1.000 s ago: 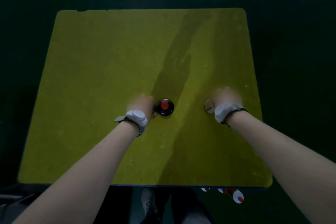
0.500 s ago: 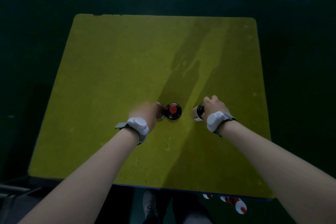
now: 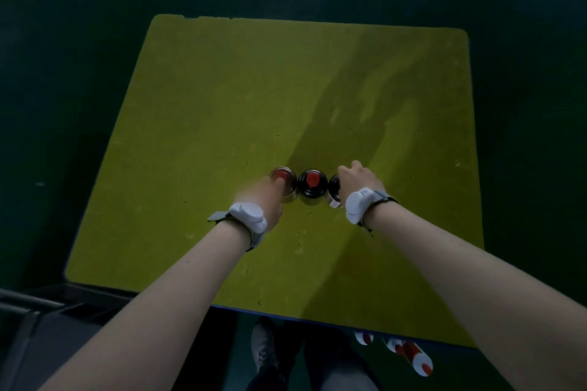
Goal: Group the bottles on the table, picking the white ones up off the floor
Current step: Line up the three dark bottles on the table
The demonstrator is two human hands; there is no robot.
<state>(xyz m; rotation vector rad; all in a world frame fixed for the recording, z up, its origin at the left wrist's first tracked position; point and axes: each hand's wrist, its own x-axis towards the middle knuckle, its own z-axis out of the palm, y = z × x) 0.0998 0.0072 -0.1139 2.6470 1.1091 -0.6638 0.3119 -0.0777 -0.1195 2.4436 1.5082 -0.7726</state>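
Three dark bottles stand upright in a tight row on the yellow table [image 3: 222, 98]. The middle bottle [image 3: 313, 187] shows its red cap and nobody holds it. My left hand [image 3: 268, 197], blurred, is at the left bottle [image 3: 282, 179], fingers over its near side and red cap. My right hand [image 3: 360, 179] wraps the right bottle [image 3: 333, 189], hiding its cap. Several white bottles with red caps [image 3: 419, 359] lie on the floor below the table's near right edge.
The floor around the table is dark green. My shoe [image 3: 263, 347] and trouser legs show under the near table edge. A dark metal frame [image 3: 38, 305] sits at the lower left. Both wrists carry white bands.
Both hands have pushed their bottles inward toward the middle bottle, so the three now stand side by side. The camera view has shifted, with the table lower and farther right in frame.
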